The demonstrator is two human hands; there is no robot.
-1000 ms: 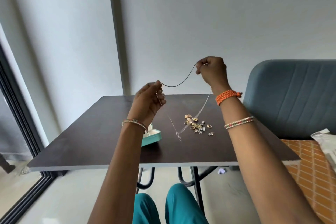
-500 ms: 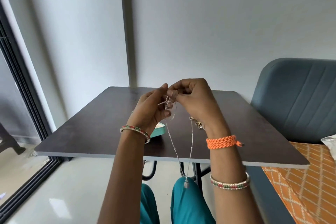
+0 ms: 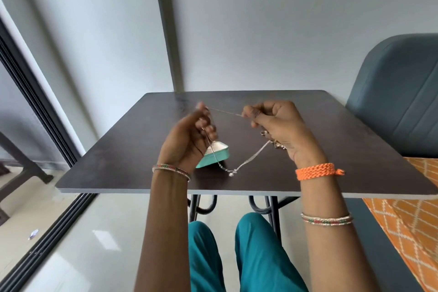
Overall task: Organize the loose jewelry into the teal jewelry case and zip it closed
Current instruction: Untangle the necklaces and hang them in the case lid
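A thin silver chain necklace (image 3: 248, 162) is stretched between both hands above the dark table (image 3: 123, 168). My left hand (image 3: 189, 140) pinches one end and my right hand (image 3: 277, 125) pinches the other, a taut stretch running between them. The rest of the chain hangs in a loop whose small pendant (image 3: 230, 174) touches the tabletop. The teal jewelry case (image 3: 219, 155) lies open on the table, mostly hidden behind my left hand. A small heap of loose jewelry (image 3: 276, 143) shows just under my right hand.
A blue-grey upholstered chair (image 3: 398, 97) stands at the table's right. An orange patterned cloth (image 3: 407, 227) lies lower right. A dark sliding door frame (image 3: 35, 102) runs along the left. My knees in teal trousers are under the table's front edge.
The hands, which met close together half a second ago, have drawn apart and pulled a stretch of chain taut. The pendant has come up from below the table edge onto the tabletop.
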